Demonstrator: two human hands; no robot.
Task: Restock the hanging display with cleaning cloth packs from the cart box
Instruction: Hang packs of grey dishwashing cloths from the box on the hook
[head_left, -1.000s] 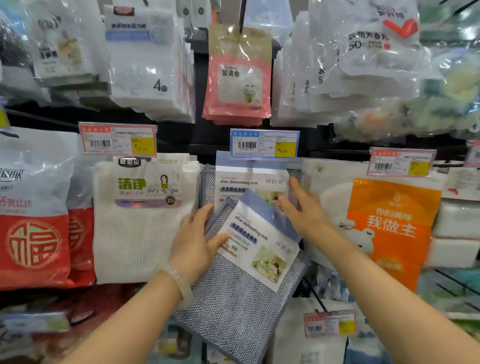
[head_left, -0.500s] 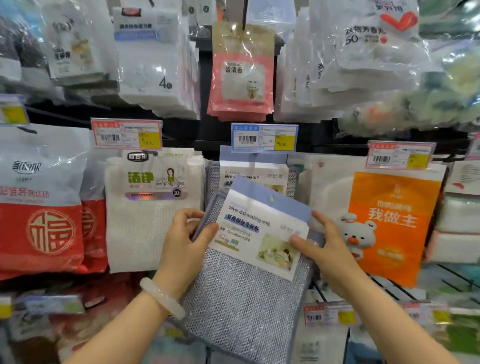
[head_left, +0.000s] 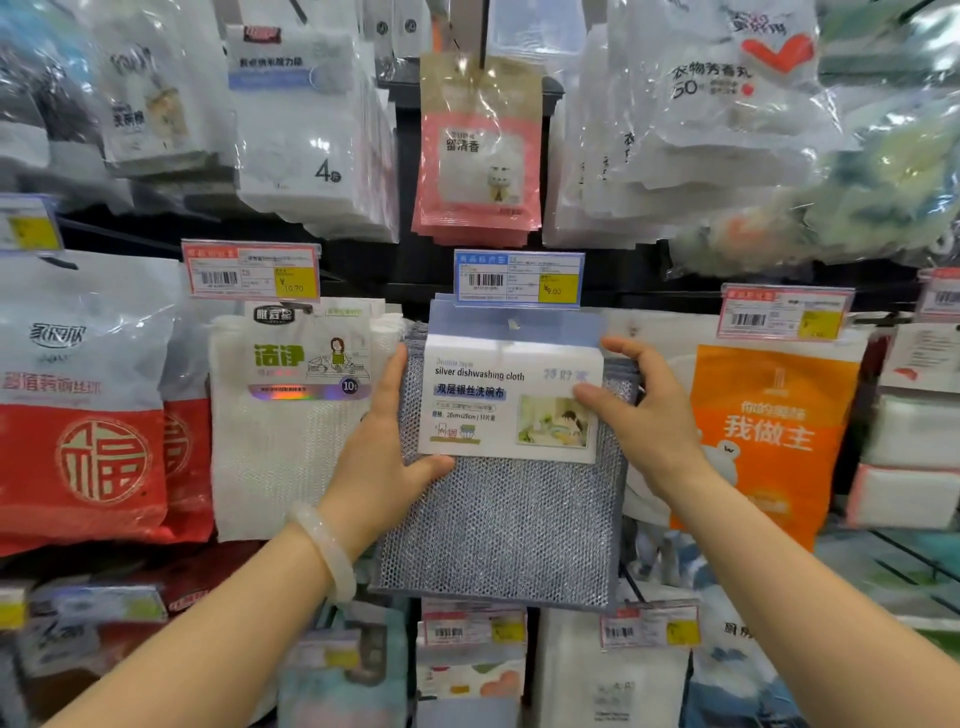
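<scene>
Between both hands (head_left: 387, 457), cloth pack (head_left: 506, 483)

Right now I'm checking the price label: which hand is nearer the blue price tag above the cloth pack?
Right. The right hand grips the silver dishwashing cloth pack at its upper right, just below the blue price tag; the left hand holds the left edge, lower down.

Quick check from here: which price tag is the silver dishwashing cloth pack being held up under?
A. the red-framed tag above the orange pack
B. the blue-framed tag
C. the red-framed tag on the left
B: both hands, left hand and right hand, hold the silver dishwashing cloth pack directly below the blue-framed tag.
</scene>
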